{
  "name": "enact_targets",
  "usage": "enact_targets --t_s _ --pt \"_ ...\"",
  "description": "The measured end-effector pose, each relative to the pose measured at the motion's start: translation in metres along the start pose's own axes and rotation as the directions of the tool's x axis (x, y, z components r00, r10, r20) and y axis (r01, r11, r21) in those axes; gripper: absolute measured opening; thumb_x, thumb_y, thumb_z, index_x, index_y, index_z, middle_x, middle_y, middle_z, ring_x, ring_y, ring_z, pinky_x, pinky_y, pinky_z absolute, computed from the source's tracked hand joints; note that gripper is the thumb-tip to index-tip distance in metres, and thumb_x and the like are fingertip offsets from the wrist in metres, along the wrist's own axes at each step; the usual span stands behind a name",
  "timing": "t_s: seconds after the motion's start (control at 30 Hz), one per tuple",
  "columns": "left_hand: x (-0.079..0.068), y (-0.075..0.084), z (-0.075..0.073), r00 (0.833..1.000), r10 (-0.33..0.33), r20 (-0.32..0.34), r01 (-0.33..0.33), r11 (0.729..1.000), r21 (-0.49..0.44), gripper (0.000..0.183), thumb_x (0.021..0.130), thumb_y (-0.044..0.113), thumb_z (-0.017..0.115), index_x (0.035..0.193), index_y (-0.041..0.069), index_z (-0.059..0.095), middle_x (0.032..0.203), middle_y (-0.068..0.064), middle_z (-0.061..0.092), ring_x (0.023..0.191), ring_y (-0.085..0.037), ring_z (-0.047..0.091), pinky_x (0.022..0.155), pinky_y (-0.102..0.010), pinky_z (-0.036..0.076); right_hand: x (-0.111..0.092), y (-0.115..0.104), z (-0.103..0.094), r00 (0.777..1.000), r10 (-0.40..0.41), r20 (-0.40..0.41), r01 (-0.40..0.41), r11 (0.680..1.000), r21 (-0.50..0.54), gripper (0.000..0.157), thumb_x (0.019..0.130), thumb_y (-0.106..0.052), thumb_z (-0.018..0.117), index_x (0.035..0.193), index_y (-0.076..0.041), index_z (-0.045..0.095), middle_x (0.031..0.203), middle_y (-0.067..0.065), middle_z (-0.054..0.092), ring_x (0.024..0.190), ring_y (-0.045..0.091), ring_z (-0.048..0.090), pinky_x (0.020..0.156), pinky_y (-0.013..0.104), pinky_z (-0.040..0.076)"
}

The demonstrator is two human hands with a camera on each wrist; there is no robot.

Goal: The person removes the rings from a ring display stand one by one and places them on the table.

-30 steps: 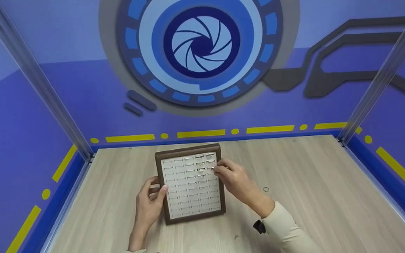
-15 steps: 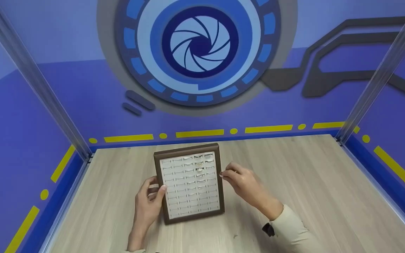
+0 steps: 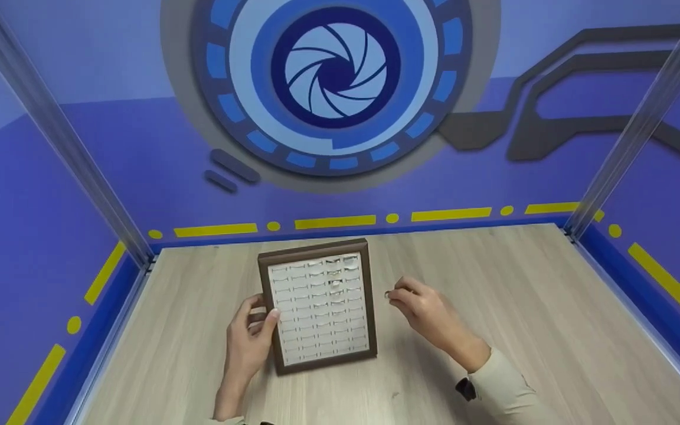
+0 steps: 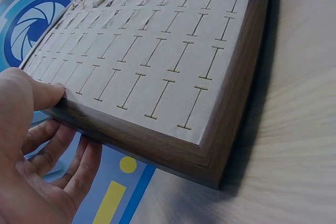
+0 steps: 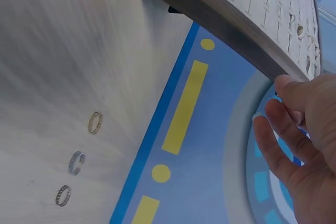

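Observation:
My left hand (image 3: 248,339) grips the left edge of a brown-framed ring display board (image 3: 319,321), its thumb on the front and its fingers behind. The board leans upright, with a pale slotted face. Several rings (image 3: 334,273) sit in slots near its top right corner. Right of the board and apart from it, my right hand (image 3: 425,310) pinches a small ring (image 3: 387,294) between thumb and fingertips. The right wrist view hardly shows that ring. There, a gold ring (image 5: 95,123), a silver ring (image 5: 76,162) and a darker ring (image 5: 63,195) lie on the table.
The pale wood-grain table (image 3: 552,330) extends to both sides of the board. A blue patterned wall (image 3: 110,159) stands behind, with metal posts (image 3: 641,118) at the corners. My right forearm hides part of the table in the head view.
My right hand has drawn back from the board's right column, moving right with the ring in its fingertips. The left hand and the board have stayed almost in place.

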State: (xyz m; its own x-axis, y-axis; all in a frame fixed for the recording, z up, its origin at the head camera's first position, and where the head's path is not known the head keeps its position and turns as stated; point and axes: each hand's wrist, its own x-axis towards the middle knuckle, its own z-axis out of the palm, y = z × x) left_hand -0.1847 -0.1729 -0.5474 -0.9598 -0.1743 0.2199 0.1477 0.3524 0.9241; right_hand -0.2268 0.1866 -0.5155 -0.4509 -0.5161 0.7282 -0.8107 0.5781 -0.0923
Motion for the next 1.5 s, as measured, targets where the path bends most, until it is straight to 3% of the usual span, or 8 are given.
enact_targets --t_s 0.33,0.83,1.5 --pt "-0.001 -0.001 -0.001 1.000 0.029 -0.006 -0.029 0.999 -0.018 0.041 0.106 0.018 0.070 0.144 0.007 0.060 0.133 -0.014 0.064 0.112 -0.026 0.069 0.098 -0.033 0.062 -0.021 0.006 -0.006 0.993 0.066 0.094 -0.063 0.998 -0.027 0.018 0.085 0.006 0.087 0.095 -0.006 0.077 0.094 0.003 0.067 0.080 0.011 0.070 0.066 0.022 0.061" --pt "0.001 -0.001 0.000 1.000 0.021 -0.010 -0.022 0.999 -0.030 0.040 0.105 0.017 0.071 0.143 0.009 0.061 0.130 -0.013 0.066 0.109 -0.025 0.070 0.096 -0.031 0.062 -0.051 0.016 -0.005 0.979 0.080 0.189 -0.075 0.997 -0.038 0.015 0.087 0.006 0.085 0.092 -0.007 0.078 0.089 0.001 0.064 0.074 0.010 0.067 0.061 0.023 0.059" --pt "-0.001 0.000 0.000 1.000 0.019 -0.013 -0.020 1.000 -0.017 0.042 0.106 0.017 0.070 0.144 0.005 0.059 0.132 -0.015 0.065 0.110 -0.027 0.069 0.098 -0.035 0.062 -0.068 0.024 -0.003 0.899 0.225 0.375 -0.206 0.974 -0.090 0.017 0.092 0.005 0.080 0.085 -0.010 0.079 0.085 0.000 0.063 0.068 0.001 0.051 0.057 0.020 0.051"
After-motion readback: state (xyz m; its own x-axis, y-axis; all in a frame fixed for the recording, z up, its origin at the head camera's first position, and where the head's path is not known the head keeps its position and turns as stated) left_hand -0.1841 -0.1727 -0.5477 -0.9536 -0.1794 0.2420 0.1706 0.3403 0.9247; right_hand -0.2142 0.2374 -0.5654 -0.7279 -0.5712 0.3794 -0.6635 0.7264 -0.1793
